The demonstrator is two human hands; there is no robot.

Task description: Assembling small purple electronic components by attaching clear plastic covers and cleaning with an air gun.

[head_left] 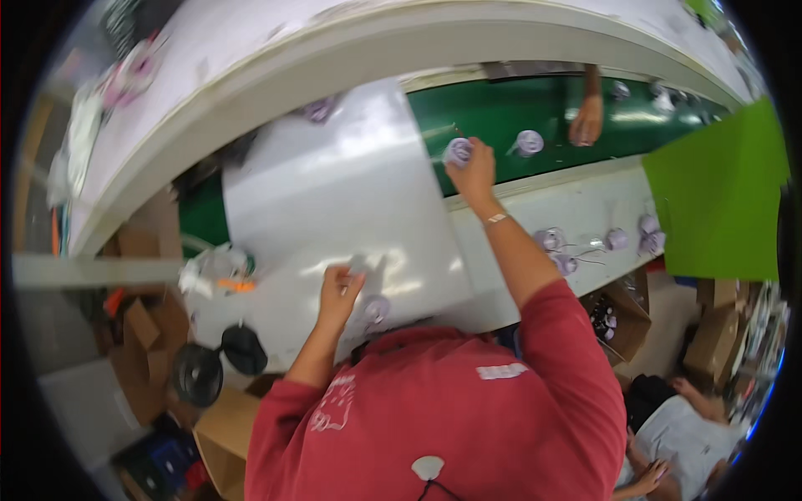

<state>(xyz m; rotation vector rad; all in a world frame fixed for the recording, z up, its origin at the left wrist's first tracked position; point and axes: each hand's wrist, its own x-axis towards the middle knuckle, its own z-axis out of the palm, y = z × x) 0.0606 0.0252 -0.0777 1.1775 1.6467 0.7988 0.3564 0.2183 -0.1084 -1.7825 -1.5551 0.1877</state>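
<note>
My right hand reaches over the green conveyor belt, its fingers closed on a round lilac part with a ring-like face. Another lilac round piece lies on the belt to the right of it. Over the white sheet-covered table my left hand has its fingers curled in a pinch; what they hold, if anything, I cannot make out. Just right of that hand, near my body, a lilac round part rests on the white sheet.
Another person's hand is over the belt farther right. Lilac parts with thin wires lie on the white ledge. A white shelf beam arches overhead. A green panel stands right, a small black fan left.
</note>
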